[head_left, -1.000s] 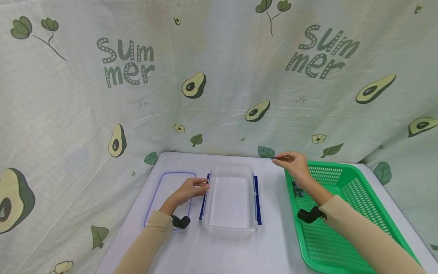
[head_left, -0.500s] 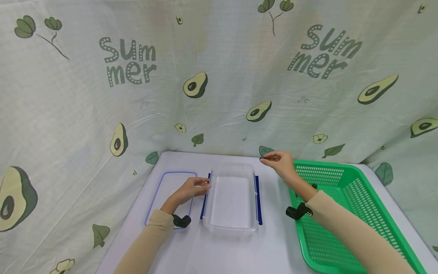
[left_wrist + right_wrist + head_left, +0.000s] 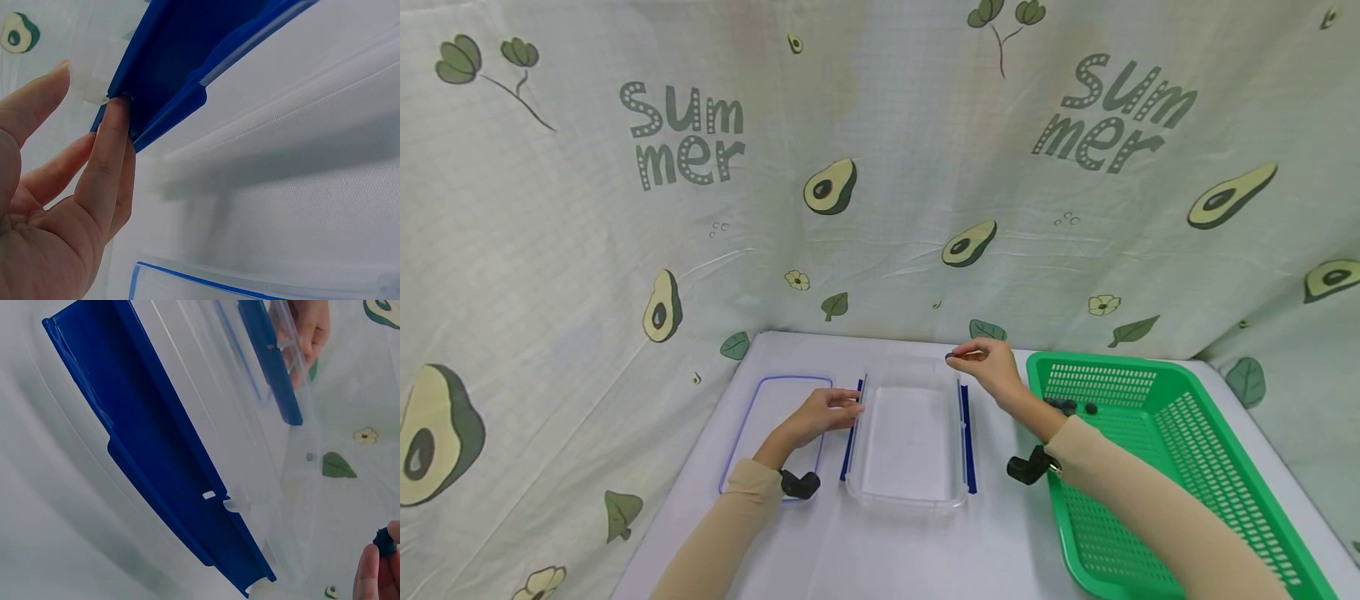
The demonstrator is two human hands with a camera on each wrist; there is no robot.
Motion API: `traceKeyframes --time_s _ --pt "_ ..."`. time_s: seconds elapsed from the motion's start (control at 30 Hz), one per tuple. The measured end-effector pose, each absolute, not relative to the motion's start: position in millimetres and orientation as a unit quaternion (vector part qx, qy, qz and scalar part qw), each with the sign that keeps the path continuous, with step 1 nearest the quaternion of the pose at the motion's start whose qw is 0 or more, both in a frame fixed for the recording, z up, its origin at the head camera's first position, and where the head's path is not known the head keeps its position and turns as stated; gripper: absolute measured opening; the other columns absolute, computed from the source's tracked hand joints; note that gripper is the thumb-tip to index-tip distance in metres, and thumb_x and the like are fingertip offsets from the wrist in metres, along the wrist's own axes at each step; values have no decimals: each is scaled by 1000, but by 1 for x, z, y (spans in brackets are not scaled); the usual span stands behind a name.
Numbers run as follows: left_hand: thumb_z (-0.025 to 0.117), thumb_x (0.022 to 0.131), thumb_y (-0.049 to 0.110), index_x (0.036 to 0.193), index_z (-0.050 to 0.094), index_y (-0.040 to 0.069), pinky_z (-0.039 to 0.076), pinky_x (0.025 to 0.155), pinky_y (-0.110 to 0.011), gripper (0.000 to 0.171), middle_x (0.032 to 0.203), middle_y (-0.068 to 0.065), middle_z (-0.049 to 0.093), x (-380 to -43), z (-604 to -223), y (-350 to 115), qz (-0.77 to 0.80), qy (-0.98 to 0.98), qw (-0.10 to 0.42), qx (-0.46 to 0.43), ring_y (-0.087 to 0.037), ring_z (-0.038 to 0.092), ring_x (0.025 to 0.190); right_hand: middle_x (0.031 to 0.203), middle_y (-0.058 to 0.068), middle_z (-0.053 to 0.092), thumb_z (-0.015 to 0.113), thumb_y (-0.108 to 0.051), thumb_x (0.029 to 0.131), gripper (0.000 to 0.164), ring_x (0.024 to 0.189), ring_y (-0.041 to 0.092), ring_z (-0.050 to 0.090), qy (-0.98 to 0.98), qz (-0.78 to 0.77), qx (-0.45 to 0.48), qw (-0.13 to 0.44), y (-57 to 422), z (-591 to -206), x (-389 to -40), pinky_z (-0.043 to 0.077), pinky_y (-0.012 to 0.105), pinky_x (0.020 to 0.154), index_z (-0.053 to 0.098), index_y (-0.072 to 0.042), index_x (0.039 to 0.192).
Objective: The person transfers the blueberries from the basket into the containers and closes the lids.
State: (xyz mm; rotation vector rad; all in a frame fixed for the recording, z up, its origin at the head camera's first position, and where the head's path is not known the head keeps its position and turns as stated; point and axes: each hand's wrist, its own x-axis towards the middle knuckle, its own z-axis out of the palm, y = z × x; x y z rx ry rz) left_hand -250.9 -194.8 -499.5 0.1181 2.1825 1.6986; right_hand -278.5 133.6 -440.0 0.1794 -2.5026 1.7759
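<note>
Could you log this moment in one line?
right hand: pinching dark berry | left hand: touching blue clip | basket: more berries

Right fingers [image 3: 368, 575] in a pinch

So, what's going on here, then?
Someone is working with both hands at a clear plastic box whose blue side flaps are open. Their right hand pinches a small dark thing near the box's far right corner, while their left hand touches the left flap. More dark, round things lie in the green basket on the right. What looks like the lid lies on the left.
</note>
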Motion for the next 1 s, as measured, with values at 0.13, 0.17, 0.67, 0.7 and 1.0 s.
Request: traceKeyframes --time_s 0.13,0.17,0.67,0.7,1.0 --pt "72 94 16 134 55 -8 58 89 -34 49 114 -16 63 -251 -501 -196 602 775 186 44 -26 68 102 104 15 70 83 -10 83 23 89 21 68 -810 583 60 26 126 -446 -278 56 24 77 73 3 100" --pt "72 94 16 134 55 -8 58 89 -34 49 114 -16 63 -251 -500 -196 602 776 186 44 -26 68 102 103 14 70 83 -9 83 23 89 21 68 -809 585 60 25 125 -447 -278 56 25 78 73 3 99" --pt "69 96 13 137 50 -12 57 91 -34 52 118 -18 62 -250 -502 -198 619 758 197 63 -34 64 111 93 9 73 84 -9 81 18 85 21 70 -818 569 80 13 106 -462 -273 57 28 75 75 0 94" --pt "70 96 13 137 51 -12 57 91 -34 52 118 -18 62 -251 -503 -198 619 758 197 63 -34 64 111 93 9 73 84 -8 81 17 85 21 70 -818 569 81 13 106 -463 -273 57 28 74 75 0 94" --pt "71 95 15 136 52 -10 57 91 -34 52 119 -19 62 -250 -500 -198 611 764 196 61 -33 64 111 92 7 73 85 -13 80 18 85 21 69 -829 555 67 16 104 -465 -273 57 29 74 76 -2 92"
